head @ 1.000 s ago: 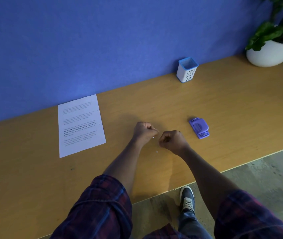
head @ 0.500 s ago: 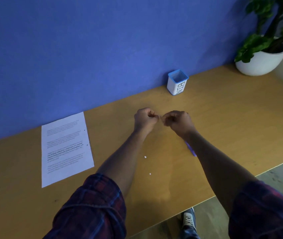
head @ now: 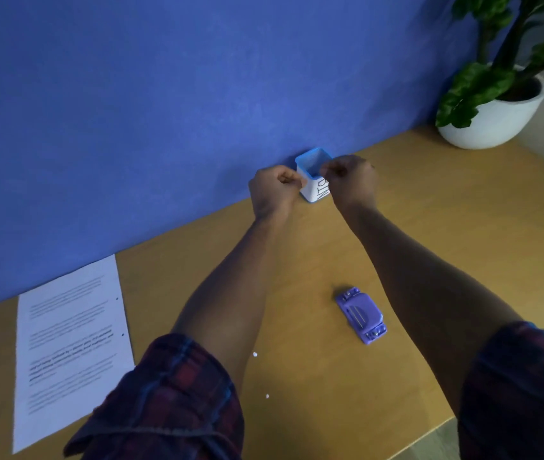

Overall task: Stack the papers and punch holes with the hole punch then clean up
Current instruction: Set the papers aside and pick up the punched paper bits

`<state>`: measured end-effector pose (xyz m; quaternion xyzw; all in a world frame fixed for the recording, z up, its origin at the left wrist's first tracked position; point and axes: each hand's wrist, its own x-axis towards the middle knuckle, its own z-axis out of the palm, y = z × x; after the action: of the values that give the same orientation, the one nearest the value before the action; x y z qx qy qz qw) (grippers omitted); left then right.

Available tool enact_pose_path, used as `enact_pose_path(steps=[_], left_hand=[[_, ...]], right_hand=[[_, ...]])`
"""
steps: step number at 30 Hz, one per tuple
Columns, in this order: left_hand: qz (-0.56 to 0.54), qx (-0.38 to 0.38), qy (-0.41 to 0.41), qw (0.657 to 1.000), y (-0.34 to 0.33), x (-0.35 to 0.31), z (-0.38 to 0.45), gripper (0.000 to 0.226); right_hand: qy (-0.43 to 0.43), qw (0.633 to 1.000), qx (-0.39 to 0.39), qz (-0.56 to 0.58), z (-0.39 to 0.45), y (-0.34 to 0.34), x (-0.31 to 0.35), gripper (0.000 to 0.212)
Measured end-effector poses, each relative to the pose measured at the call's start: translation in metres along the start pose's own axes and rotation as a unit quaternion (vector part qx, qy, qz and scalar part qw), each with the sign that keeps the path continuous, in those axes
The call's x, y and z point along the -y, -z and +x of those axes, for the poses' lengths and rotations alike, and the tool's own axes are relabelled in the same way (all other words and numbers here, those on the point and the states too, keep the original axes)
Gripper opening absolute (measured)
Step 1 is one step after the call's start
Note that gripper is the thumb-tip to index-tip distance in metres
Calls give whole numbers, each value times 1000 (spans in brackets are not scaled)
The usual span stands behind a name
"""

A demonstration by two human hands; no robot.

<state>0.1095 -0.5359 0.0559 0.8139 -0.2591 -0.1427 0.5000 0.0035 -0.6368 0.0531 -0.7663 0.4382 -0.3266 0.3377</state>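
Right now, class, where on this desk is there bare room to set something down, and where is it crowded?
Free: the wood between the hole punch and the plant pot, and between the paper and the left arm. Crowded: by the wall, where both hands flank the bin.

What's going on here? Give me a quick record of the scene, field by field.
Stage: cleanup, papers already punched
Left hand: fingers curled, beside the small bin
Right hand: fingers curled, at the bin's rim
Held: too small to tell
Hole punch: lying on the table, untouched
Papers: flat by the blue wall, holes along one edge
Paper dots: two on the table
Plant pot: far right corner
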Motion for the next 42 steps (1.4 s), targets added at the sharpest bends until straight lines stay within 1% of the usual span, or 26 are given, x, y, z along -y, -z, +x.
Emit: enact_pose_path(steps=[5,11,18,21,26,29,32,35,39,42], left_hand=[[2,-25,-8,1000,-22,-9,24,3],[37,-21,3,999,-45,-11,46,1],[121,0,5,993,-58,-14,60,12],[145,4,0,989,-58,-16,61,15],[143,-14,-21,989,-55,-20,59,17],[142,-13,-36,989,-53,-20,54,13],[141,-1,-51,989,-48,-21,45,16],[128,1,-57,990,-38,-23,33,10],[144,-11,-66,987,-19,-17,3,26],[184,0,-82,979,-1,-1,-30,18]], right_hand=[[-11,1000,-9,-8,25,-7,-3,19],[3,1000,-5,-14,35,-17,-11,18],[37,998,4,-59,36,-22,-16,23],[37,996,9,-81,35,-19,-13,17],[41,998,9,-41,36,-15,-11,20],[54,998,11,-37,33,-13,-12,23],[63,997,8,-42,27,-8,-13,18],[68,997,-5,-24,15,-3,-12,9],[80,997,-15,10,-24,0,-10,9],[80,997,8,8,-71,-2,-14,5]])
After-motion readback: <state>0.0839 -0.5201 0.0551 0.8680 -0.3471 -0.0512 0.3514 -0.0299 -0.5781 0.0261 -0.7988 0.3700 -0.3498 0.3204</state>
